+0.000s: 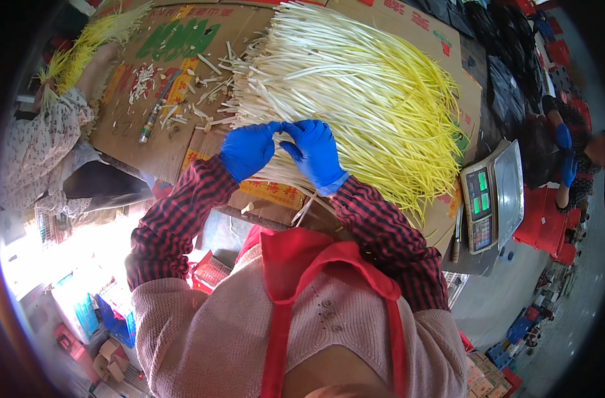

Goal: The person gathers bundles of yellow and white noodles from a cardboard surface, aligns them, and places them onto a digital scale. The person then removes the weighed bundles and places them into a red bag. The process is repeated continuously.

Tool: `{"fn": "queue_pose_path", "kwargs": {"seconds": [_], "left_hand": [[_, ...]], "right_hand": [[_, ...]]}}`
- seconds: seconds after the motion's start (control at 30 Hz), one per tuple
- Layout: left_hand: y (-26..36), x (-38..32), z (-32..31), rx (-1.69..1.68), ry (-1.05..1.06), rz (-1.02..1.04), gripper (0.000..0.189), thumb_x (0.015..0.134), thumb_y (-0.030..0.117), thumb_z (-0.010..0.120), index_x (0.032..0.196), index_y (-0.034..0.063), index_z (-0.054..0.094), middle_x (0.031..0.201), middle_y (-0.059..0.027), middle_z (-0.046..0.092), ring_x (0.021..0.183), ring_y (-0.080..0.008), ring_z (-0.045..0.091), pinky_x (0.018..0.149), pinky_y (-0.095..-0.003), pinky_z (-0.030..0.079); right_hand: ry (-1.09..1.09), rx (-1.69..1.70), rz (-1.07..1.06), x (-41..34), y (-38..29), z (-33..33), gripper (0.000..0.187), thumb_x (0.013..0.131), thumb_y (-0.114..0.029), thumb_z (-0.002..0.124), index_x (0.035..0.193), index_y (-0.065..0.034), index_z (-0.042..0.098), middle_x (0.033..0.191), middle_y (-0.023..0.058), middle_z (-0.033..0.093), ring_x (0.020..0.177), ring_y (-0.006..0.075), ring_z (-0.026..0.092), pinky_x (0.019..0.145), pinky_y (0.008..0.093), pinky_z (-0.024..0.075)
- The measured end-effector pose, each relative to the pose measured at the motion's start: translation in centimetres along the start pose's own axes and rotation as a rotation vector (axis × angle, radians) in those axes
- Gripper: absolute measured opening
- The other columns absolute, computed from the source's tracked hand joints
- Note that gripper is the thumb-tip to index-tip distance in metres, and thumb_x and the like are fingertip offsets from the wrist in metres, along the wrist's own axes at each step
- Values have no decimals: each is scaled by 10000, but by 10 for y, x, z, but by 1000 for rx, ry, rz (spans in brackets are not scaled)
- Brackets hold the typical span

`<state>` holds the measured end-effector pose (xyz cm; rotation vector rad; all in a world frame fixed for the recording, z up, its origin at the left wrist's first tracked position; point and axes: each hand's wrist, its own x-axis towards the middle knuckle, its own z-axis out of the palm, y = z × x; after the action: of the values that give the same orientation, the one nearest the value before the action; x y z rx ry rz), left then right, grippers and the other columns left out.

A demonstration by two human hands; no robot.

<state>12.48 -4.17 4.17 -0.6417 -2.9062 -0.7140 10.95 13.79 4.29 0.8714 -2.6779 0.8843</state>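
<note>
A broad heap of yellow garlic chives, white at the stem ends and yellow at the tips, lies on flattened cardboard. At the heap's near edge, my left hand and my right hand, both in blue gloves, meet at the fingertips. The fingers of both are bent, and whether a thin stem is pinched between them cannot be made out. Trimmed white stem pieces are scattered left of the heap, beside a knife with a wrapped handle.
A digital scale stands at the right table edge, with another knife beside it. Black plastic bags lie at the back right. A person at the left holds more chives. Another person in blue gloves is at the far right, near red crates.
</note>
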Motion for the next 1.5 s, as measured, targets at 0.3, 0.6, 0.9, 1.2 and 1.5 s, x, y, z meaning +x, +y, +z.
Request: {"fn": "queue_pose_path", "kwargs": {"seconds": [0.3, 0.6, 0.9, 1.2, 1.5], "left_hand": [[-10, -10, -13, 399, -175, 199, 82, 740, 145, 565, 813, 110, 561, 686, -85, 556, 644, -280, 582, 540, -414, 442], [-96, -43, -105, 479, 9, -323, 181, 761, 220, 641, 869, 76, 630, 944, -122, 628, 866, -314, 596, 724, -401, 489], [-89, -64, -74, 437, 266, -335, 756, 741, 161, 663, 1403, 261, 310, 1472, -134, 183, 1098, -366, 472, 897, -435, 425], [-47, -38, -53, -35, 397, -400, 664, 759, 85, 638, 1361, 195, 380, 1369, -169, 383, 1163, -368, 455, 952, -428, 396], [-17, -10, -57, -188, 481, -291, 593, 765, 63, 629, 1320, 150, 438, 1312, -153, 450, 1170, -331, 459, 970, -391, 378]], "right_hand": [[49, -222, -231, -6, 15, 30, 114, 768, -234, 597, 728, -131, 567, 715, 41, 478, 717, 247, 463, 648, 382, 337], [-123, -86, -95, 3, -14, -6, 199, 779, -211, 596, 956, -126, 626, 850, 50, 555, 796, 253, 486, 712, 401, 358], [-189, -436, -166, 121, 75, -69, 1153, 507, -458, 814, 1407, -57, 215, 1333, 200, 393, 1149, 368, 434, 920, 460, 357], [-286, -463, -23, 126, 78, -52, 763, 539, -395, 738, 1184, -62, 505, 881, 129, 580, 824, 296, 560, 711, 434, 399], [-275, -560, -57, 127, 61, -48, 543, 543, -348, 751, 957, -63, 546, 853, 96, 573, 804, 297, 562, 700, 423, 394]]}}
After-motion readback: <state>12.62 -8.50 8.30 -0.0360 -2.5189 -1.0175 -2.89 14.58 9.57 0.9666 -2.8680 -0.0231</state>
